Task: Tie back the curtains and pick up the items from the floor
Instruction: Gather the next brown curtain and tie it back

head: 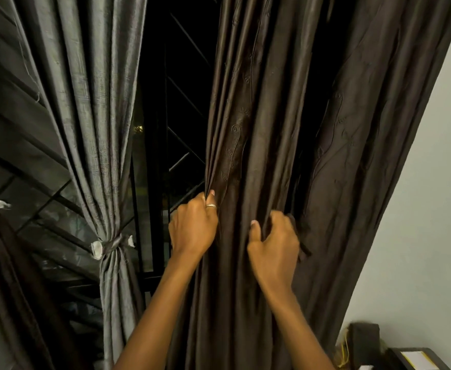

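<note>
A dark brown curtain (285,116) hangs in loose folds at the centre and right. My left hand (193,225), with a ring on one finger, grips its left edge. My right hand (275,241) grips a bunch of folds a little to the right, and a dark strip of fabric (303,244) sticks out past its fingers. A grey curtain (91,102) on the left is gathered and bound at its waist by a tieback (111,245). Part of another dark curtain (5,276) shows at the far left.
Between the curtains is a dark window with a black metal grille (181,102). A pale wall (432,209) rises on the right. Below it, at the bottom right corner, stand dark boxes (365,340) and a tray with papers (419,359).
</note>
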